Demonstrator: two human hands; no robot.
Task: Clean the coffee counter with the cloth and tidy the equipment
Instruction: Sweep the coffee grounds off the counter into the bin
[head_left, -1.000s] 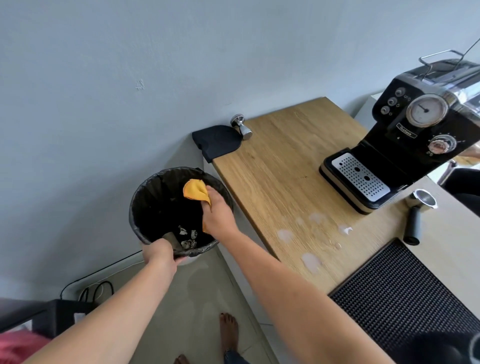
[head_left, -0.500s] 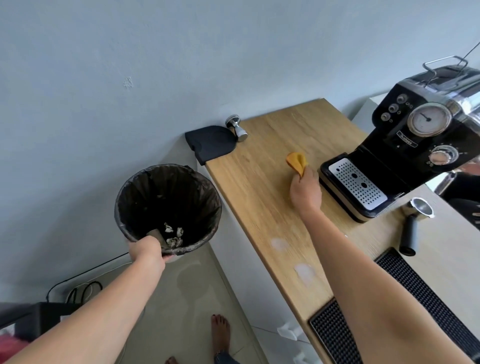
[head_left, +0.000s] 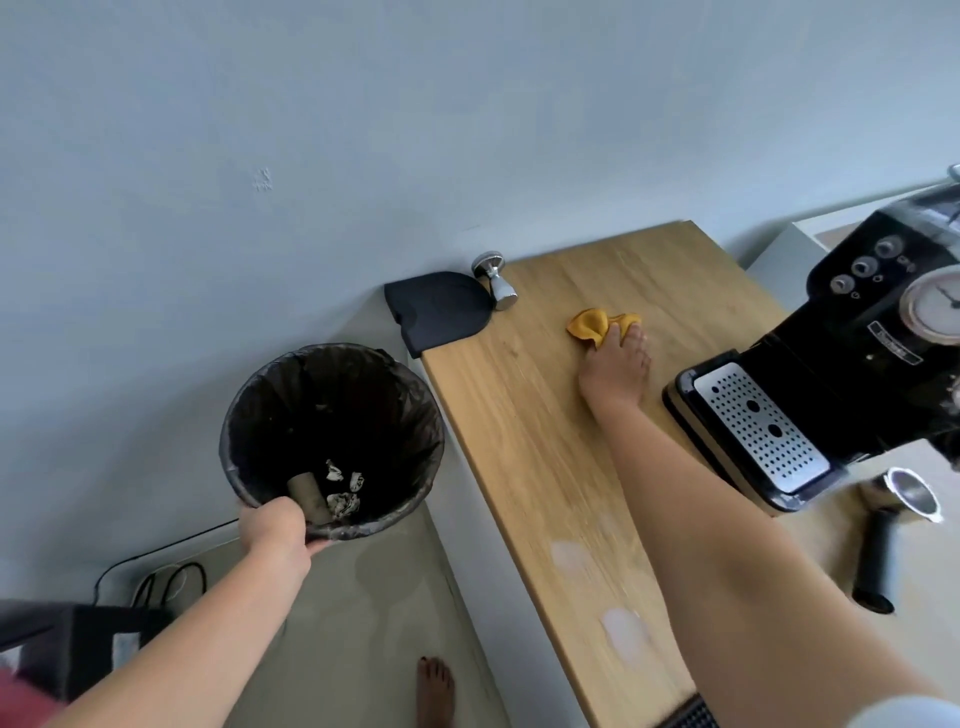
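Note:
My right hand (head_left: 615, 371) presses a crumpled yellow cloth (head_left: 591, 328) flat on the wooden counter (head_left: 524, 426), just left of the black espresso machine (head_left: 831, 374). My left hand (head_left: 275, 530) grips the near rim of a black-lined waste bin (head_left: 332, 436), held up beside the counter's left edge. White smears (head_left: 623, 636) mark the counter near its front edge. A portafilter (head_left: 883, 540) lies right of my forearm, in front of the machine.
A steel tamper (head_left: 496, 280) lies by a black tamping mat (head_left: 439, 312) at the counter's back left corner. A black ribbed mat (head_left: 685, 714) shows at the bottom edge. Cables (head_left: 166, 582) and a dark box (head_left: 78, 654) sit on the floor by a bare foot (head_left: 435, 691).
My right hand carried the yellow cloth from over the bin to the counter and pushed it farther back. My left hand kept its hold on the bin's rim.

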